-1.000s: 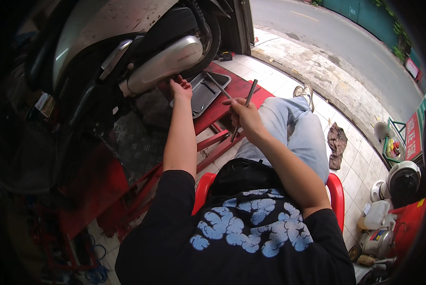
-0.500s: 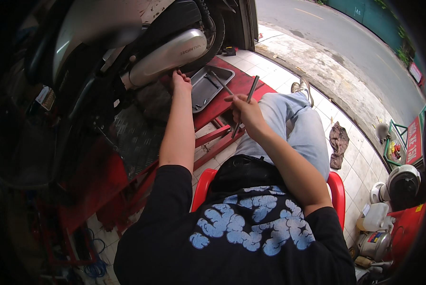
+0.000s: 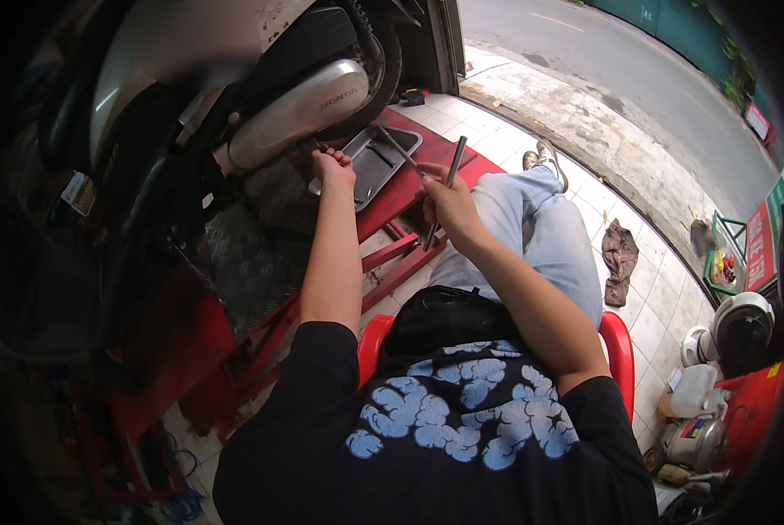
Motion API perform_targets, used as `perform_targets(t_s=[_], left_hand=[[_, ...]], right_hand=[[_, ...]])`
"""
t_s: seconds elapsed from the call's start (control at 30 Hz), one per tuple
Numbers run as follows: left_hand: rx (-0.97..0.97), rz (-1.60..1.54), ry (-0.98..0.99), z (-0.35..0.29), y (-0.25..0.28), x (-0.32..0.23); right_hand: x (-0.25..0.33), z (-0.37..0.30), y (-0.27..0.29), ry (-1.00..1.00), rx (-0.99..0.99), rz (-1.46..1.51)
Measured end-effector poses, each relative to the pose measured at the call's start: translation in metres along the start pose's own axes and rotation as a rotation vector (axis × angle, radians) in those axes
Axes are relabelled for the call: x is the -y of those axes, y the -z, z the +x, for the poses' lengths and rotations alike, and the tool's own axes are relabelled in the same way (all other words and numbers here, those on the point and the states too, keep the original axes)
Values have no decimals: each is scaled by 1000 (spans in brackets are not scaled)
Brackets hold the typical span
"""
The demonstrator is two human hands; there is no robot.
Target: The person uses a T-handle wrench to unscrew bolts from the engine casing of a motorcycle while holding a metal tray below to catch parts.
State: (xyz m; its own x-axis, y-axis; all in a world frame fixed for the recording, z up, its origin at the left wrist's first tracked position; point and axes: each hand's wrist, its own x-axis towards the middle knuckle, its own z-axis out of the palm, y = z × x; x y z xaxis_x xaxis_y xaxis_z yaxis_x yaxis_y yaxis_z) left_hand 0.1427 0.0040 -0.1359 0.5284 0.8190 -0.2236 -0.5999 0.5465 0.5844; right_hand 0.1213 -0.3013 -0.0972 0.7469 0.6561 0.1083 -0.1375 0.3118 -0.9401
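Note:
A T-handle wrench (image 3: 457, 159) is gripped in my right hand (image 3: 451, 206). Its long shaft points to the upper left, with the tip over a grey metal tray (image 3: 416, 143). My left hand (image 3: 333, 166) is just below the silver side cover (image 3: 322, 103) of a motorbike, beside the tray's left edge. Its fingers are curled upward, and what they hold or touch underneath is hidden. A dark slim tool (image 3: 379, 155) and some small parts lie inside the tray.
The tray sits on a red lift platform (image 3: 484, 166) that carries the motorbike. I am seated on a red chair (image 3: 617, 350). A brown rag (image 3: 619, 258) lies on the white tiles at right. Containers, including a plastic jug (image 3: 693, 391), stand at the far right. The doorway opens to a road.
The view has shifted slightly. My left hand has drawn back a little from the cover. The wrench in my right hand has turned slightly, its crossbar standing steeper.

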Motion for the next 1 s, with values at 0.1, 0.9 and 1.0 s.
perform_targets(t_s=[0.1, 0.9, 1.0], left_hand=[[-77, 67, 99, -12, 16, 23], [-73, -242, 444, 11, 77, 32], [-54, -241, 460, 4, 78, 31]], right_hand=[[3, 5, 3, 35, -12, -26], [-18, 72, 8, 296, -2, -638], [-17, 67, 4, 561, 24, -702]])
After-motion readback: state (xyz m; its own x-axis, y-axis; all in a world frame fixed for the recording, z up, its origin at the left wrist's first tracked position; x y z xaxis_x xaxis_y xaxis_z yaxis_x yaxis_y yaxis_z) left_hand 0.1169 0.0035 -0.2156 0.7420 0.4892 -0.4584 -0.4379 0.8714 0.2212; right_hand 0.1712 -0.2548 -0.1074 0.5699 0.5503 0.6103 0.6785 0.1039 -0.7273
